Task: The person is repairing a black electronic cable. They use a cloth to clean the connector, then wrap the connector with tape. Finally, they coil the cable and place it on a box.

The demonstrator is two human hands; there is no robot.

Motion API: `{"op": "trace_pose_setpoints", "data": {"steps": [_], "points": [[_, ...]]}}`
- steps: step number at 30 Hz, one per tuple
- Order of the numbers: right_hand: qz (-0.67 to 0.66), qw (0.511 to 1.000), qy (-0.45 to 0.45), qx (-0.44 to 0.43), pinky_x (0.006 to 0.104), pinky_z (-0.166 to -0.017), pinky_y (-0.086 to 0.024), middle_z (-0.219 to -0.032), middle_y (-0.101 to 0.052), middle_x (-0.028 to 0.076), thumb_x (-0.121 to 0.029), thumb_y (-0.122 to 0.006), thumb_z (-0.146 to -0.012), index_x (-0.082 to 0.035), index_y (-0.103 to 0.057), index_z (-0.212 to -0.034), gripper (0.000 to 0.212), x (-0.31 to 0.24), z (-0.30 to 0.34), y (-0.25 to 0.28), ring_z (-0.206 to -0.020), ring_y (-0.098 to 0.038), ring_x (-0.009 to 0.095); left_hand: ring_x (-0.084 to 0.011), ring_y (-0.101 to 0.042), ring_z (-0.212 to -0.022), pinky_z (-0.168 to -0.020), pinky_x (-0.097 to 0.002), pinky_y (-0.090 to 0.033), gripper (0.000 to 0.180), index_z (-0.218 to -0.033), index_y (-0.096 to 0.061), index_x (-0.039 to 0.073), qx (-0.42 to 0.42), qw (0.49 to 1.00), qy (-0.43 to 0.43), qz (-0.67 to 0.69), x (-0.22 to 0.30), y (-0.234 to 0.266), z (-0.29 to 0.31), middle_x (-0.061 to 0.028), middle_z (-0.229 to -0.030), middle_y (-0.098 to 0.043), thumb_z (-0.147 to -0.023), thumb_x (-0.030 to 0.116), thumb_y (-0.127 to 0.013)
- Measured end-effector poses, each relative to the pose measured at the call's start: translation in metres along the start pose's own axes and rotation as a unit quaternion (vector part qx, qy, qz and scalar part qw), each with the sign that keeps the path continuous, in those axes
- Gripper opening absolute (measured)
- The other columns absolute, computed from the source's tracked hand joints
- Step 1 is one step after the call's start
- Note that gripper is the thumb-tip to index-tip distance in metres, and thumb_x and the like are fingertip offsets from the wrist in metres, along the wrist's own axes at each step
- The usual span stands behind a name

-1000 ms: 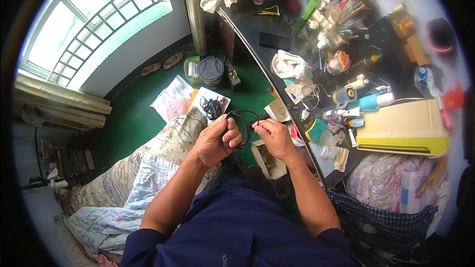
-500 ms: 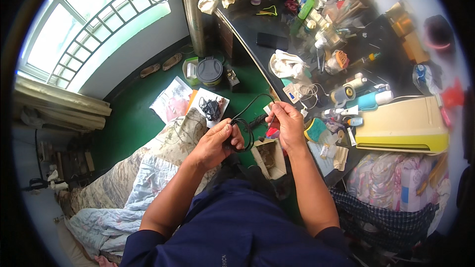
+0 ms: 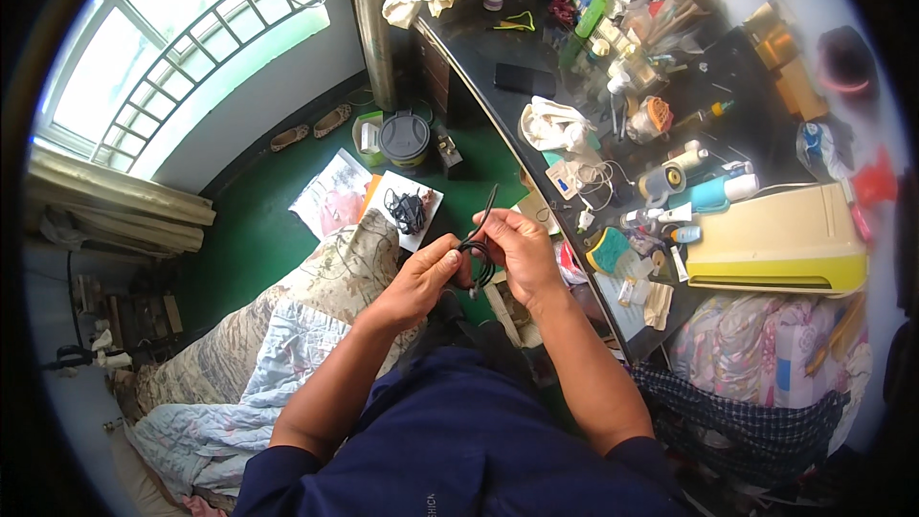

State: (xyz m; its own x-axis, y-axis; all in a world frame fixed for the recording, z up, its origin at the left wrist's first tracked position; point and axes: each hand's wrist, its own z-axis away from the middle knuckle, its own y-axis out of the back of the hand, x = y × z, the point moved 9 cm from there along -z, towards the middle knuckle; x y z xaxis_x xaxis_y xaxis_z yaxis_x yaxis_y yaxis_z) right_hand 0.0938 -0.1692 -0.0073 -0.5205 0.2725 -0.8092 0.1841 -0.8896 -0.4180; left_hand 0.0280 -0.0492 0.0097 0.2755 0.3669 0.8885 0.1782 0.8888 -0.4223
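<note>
A thin black cable [image 3: 487, 272] is bunched into small loops between my two hands, in front of my body. My left hand [image 3: 422, 280] is closed around the loops, thumb on top. Close beside it, my right hand [image 3: 518, 251] pinches the coil at its upper right with thumb and fingertips. One stretch of cable sticks up past the right fingers. A small light-coloured tip [image 3: 473, 294] hangs below the loops; I cannot make out what kind of end it is. Beyond my hands, another bundle of black cables [image 3: 409, 212] lies on a white sheet.
On the right, a black desk [image 3: 536, 124] holds bottles, tubes, a white cable, a phone [image 3: 526, 78] and a cream-and-green case [image 3: 780, 244]. An open cardboard box [image 3: 510, 314] is partly hidden below my right hand. Bedding [image 3: 287, 345] lies left; a lidded bucket [image 3: 404, 139] stands on the green floor.
My right hand has moved left and slightly down, right up to my left hand. The cable stretch that arched between them is now drawn in against the loops, with a piece pointing up.
</note>
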Motion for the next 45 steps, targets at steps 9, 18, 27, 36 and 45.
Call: {"op": "trace_pose_setpoints", "data": {"steps": [9,18,27,36,45], "points": [[0.163,0.981,0.100,-0.016,0.0256,-0.076,-0.051,-0.093,-0.069,0.005,-0.024,-0.055,-0.107,0.004,-0.070,-0.106,0.032,0.018,0.005,0.010,-0.081,-0.063,0.011,-0.0110,-0.060,-0.089,-0.082,-0.0267,-0.050,0.025,-0.105,-0.060,0.004,0.084,0.996,-0.005,0.009,-0.013,0.010,-0.008,-0.0046,-0.098,-0.065,-0.111,0.022,-0.044],[0.359,0.915,0.154,0.099,0.0295,-0.066,-0.051,-0.087,-0.062,0.005,-0.032,-0.084,-0.085,0.000,-0.056,-0.115,0.053,0.013,0.043,-0.005,-0.073,-0.059,0.012,-0.0138,-0.061,-0.081,-0.076,-0.0281,-0.050,0.018,-0.100,-0.059,0.000,0.219,0.948,-0.121,-0.195,0.006,0.015,-0.002,-0.0074,-0.089,-0.067,-0.108,0.012,-0.049],[0.236,0.954,0.153,0.108,0.0292,-0.069,-0.054,-0.087,-0.066,0.009,-0.016,-0.082,-0.084,0.000,-0.047,-0.126,0.057,0.029,0.042,-0.004,-0.073,-0.064,0.015,-0.0133,-0.060,-0.084,-0.078,-0.0268,-0.050,0.015,-0.107,-0.061,0.000,0.253,0.924,-0.141,-0.252,0.009,0.003,0.004,-0.0069,-0.093,-0.066,-0.106,0.008,-0.049],[0.169,0.985,0.031,-0.026,0.0225,-0.070,-0.050,-0.089,-0.063,0.002,-0.004,-0.070,-0.092,-0.001,-0.052,-0.124,0.037,0.054,0.045,-0.015,-0.078,-0.059,0.006,-0.0118,-0.059,-0.082,-0.076,-0.0269,-0.051,0.018,-0.108,-0.061,-0.001,0.281,0.935,-0.140,-0.165,0.005,0.036,-0.010,-0.0041,-0.093,-0.062,-0.108,0.012,-0.048],[0.248,0.943,-0.076,-0.209,0.0247,-0.081,-0.049,-0.093,-0.067,0.001,-0.012,-0.067,-0.095,0.000,-0.066,-0.104,0.015,0.045,0.084,-0.014,-0.088,-0.059,0.008,-0.0096,-0.053,-0.072,-0.066,-0.0241,-0.044,0.025,-0.097,-0.056,0.008,0.232,0.971,-0.050,0.016,0.012,0.055,-0.023,-0.0013,-0.086,-0.056,-0.111,0.025,-0.045]]}}
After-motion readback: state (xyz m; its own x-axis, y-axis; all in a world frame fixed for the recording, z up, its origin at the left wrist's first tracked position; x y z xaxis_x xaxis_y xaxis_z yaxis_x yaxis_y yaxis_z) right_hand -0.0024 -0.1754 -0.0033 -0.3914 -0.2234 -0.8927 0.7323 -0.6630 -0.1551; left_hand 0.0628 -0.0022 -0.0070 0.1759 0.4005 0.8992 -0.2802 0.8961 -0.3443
